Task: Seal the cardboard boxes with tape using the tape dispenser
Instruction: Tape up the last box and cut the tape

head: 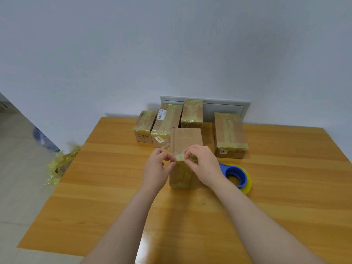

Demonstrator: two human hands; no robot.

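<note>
Both hands were at the near top edge of the box (185, 141) in the middle of the table (114, 187). The left hand (157, 168) and right hand (204, 164) each pinched a bit of yellowish tape (180, 157) w/ thumb & fingers, right where the top met the front side. Fingers were closed on the tape, not on the box.

The box's long side ran away from the person, twd the wall. The strip ran the same way, down the middle of the top.

The tape dispenser (236, 175), blue w/ a yellow roll, lay flat on the table just beside the right wrist. No hand held it. The right hand was much nearer to it, so that hand would prob. grab it next.

Four other boxes (228, 132) sat behind, already taped. Scrap tape (61, 164) hung off the table's left edge.
</note>
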